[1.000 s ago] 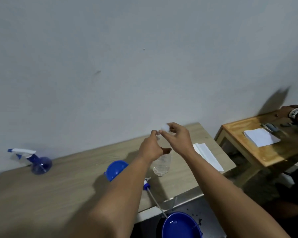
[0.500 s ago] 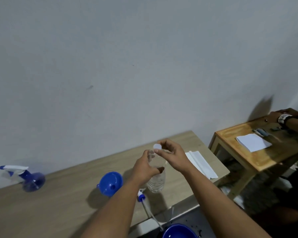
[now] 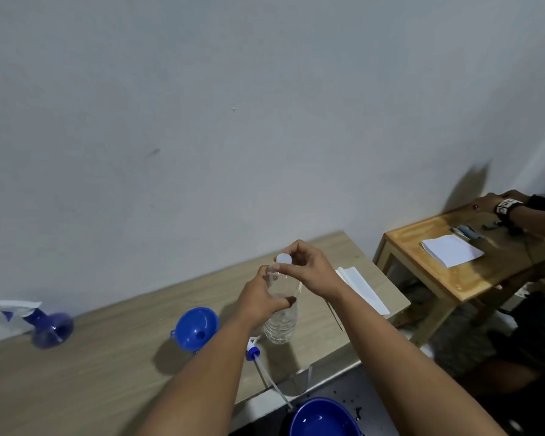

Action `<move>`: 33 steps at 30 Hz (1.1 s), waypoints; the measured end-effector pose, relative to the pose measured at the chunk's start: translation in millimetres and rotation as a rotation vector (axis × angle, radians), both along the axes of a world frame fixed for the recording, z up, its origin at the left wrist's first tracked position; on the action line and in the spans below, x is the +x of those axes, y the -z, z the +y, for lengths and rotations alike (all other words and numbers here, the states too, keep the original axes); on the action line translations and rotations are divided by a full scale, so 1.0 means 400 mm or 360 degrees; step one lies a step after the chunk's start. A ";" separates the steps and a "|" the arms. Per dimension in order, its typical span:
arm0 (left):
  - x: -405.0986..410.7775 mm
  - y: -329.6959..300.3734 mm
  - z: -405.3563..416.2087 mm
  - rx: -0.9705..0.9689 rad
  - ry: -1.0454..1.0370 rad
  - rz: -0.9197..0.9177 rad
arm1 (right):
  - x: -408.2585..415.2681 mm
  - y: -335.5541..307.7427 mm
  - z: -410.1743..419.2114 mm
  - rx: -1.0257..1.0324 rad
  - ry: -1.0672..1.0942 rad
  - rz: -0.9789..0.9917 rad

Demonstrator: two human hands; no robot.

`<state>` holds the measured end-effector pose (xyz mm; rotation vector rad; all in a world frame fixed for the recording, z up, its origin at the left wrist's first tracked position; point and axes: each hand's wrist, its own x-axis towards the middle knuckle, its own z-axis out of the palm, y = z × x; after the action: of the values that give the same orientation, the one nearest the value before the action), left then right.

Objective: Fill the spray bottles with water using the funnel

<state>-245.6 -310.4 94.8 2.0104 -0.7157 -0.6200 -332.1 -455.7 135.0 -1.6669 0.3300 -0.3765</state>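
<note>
A clear plastic water bottle [image 3: 281,322] stands upright on the light wooden table [image 3: 107,366]. My left hand [image 3: 260,298] grips its upper body. My right hand [image 3: 309,270] pinches the white cap [image 3: 283,258] at the bottle's mouth. A blue funnel [image 3: 195,328] lies on its side just left of the bottle. A detached spray head with a long tube [image 3: 261,363] lies near the table's front edge. A blue spray bottle [image 3: 44,325] with a white trigger sits at the far left by the wall.
A blue basin [image 3: 323,418] sits below the table's front edge. White paper [image 3: 361,286] lies at the table's right end. To the right, another person's hand [image 3: 491,204] rests on a second wooden table [image 3: 460,278] with paper.
The bottle has come down from being held up to standing on the table. Both hands stayed on it, the right one at the cap.
</note>
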 end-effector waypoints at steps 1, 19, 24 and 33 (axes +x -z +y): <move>0.000 0.001 0.000 -0.0005 -0.0001 -0.0007 | -0.004 -0.006 -0.005 0.0036 -0.0060 0.0002; -0.001 -0.004 -0.012 0.0014 -0.0019 -0.0005 | -0.024 -0.075 -0.072 0.0425 0.0423 -0.0120; -0.005 0.002 -0.009 -0.0013 -0.0067 -0.0013 | -0.066 0.132 -0.093 0.0377 0.0726 0.0365; -0.008 0.011 -0.016 0.0000 -0.0097 0.0023 | -0.120 0.461 -0.002 -0.0315 0.0271 0.1282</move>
<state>-249.0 -316.8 90.6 2.0181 -0.6434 -0.5985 -380.0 -456.6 -49.3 -1.9364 1.0614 0.1692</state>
